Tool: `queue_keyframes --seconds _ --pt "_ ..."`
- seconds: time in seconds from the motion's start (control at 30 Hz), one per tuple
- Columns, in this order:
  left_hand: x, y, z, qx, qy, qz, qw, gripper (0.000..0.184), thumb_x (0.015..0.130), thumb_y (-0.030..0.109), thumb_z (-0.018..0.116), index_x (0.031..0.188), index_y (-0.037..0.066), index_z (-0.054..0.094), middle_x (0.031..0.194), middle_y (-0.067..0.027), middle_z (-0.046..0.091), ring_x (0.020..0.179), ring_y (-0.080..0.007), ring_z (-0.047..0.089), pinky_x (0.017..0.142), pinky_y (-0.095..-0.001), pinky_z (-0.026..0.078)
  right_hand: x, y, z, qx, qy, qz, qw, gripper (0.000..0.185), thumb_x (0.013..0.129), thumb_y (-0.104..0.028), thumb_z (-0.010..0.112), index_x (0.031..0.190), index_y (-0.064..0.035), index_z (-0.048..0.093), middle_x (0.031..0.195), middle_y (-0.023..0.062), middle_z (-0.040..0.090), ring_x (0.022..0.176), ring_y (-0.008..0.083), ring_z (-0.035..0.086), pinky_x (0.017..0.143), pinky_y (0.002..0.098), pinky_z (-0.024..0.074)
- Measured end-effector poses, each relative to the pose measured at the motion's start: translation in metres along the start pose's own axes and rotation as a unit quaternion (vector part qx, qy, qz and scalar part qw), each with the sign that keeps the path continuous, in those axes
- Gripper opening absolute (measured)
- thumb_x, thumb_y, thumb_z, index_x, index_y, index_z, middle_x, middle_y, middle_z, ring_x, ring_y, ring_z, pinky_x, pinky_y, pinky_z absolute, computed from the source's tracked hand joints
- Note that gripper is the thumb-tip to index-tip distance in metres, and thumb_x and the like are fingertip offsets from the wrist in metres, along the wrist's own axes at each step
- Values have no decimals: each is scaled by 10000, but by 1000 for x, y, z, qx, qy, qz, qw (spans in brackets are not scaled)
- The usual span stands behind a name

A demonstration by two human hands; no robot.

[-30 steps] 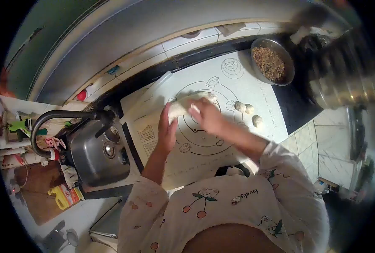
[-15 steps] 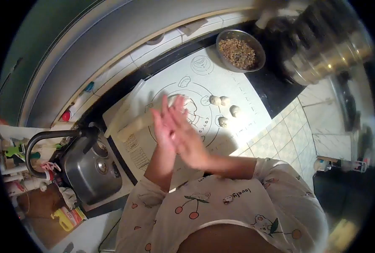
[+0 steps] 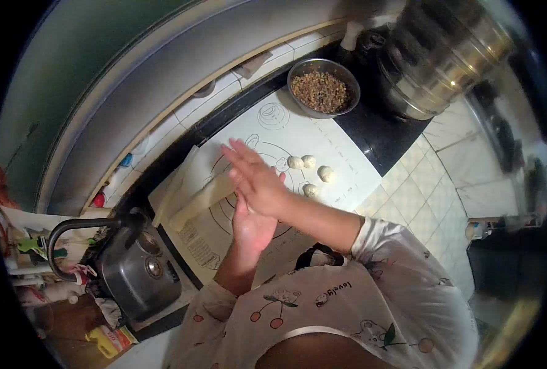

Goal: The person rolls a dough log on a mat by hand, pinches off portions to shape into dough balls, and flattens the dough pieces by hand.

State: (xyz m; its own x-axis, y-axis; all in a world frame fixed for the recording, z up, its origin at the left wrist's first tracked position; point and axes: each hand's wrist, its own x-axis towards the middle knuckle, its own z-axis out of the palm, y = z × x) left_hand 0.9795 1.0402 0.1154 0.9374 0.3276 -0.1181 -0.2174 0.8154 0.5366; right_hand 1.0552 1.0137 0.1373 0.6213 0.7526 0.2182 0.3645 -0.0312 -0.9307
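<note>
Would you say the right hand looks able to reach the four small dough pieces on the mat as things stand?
Probably yes: the dough pieces lie near the right hand, with nothing visible blocking the way, though it would first have to leave the left hand it overlaps.

"What's spread mid-frame?"
"A white printed mat [image 3: 350,169] on a black counter [image 3: 399,144]."
"And on it?"
"Four dough balls [image 3: 325,174] right of centre, a pale dough roll [image 3: 202,203] left of centre."

Shirt [image 3: 347,310] frt reads "lovely" in blk; mat [image 3: 347,160] txt too sm.
</note>
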Motion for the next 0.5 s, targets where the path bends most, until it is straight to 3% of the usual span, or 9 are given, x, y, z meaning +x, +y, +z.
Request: queue_keyframes --seconds 0.07,0.1,0.13,0.17,0.2,0.27,0.4,0.47,0.5 --pt "4 -1 -29 21 -47 -4 999 725 904 608 215 1459 152 121 1519 -140 87 1400 -308 93 1107 -426 96 -38 45 50 -195 84 99 972 490 856 -208 472 1342 -162 434 1447 162 300 1339 394 237 1056 546 205" --pt "10 -6 -47 31 -72 -5 997 730 903 613 210 1460 151 117 1520 -140 82 1400 -308 92 1107 -418 97 -50 41 41 -209 59 53 975 500 853 -216 473 1348 -158 425 1448 162 297 1341 392 236 1055 550 206" --pt "13 -16 -59 75 -111 51 990 756 893 634 203 1459 141 115 1521 -137 88 1400 -300 96 1100 -412 132 -58 24 26 -191 13 -22 981 511 850 -224 474 1353 -154 415 1448 163 295 1342 390 234 1053 554 207" --pt "11 -19 -49 49 -71 18 996 758 892 636 199 1458 139 118 1521 -130 93 1400 -292 103 1096 -420 138 -61 12 24 -186 -12 -51 981 523 847 -232 474 1358 -151 406 1449 163 293 1343 387 233 1051 558 208" --pt "5 -18 -29 24 -29 -16 999 760 891 638 196 1457 136 122 1522 -123 98 1399 -283 109 1092 -428 144 -54 2 20 -171 -14 -43 984 534 844 -240 475 1364 -147 396 1450 164 290 1344 385 232 1049 562 210" --pt "-1 -8 -6 -53 -49 -29 997 776 881 656 186 1455 137 125 1524 -95 110 1397 -244 131 1078 -483 155 -23 -1 3 -127 17 -6 992 559 837 -256 476 1374 -140 377 1452 165 286 1347 380 230 1045 569 212" --pt "19 7 -33 19 -37 -12 999 814 861 670 254 1462 148 87 1528 -84 77 1396 -274 112 1049 -548 186 -35 18 -3 -113 -95 -87 985 611 824 -287 479 1396 -125 339 1456 167 276 1351 370 226 1038 585 217" --pt "9 -12 -25 27 -27 -21 999 840 845 705 244 1462 152 102 1529 -57 85 1395 -291 109 1061 -559 144 -48 5 4 -227 53 -129 964 622 815 -310 497 1384 -103 355 1467 159 251 1366 364 190 1039 619 154" --pt "10 -19 -25 -98 -57 -16 993 843 839 715 238 1463 163 104 1530 -53 85 1396 -290 107 1061 -567 136 -44 10 9 -255 68 -66 962 532 820 -303 509 1321 -142 425 1451 119 293 1361 339 210 1048 615 122"
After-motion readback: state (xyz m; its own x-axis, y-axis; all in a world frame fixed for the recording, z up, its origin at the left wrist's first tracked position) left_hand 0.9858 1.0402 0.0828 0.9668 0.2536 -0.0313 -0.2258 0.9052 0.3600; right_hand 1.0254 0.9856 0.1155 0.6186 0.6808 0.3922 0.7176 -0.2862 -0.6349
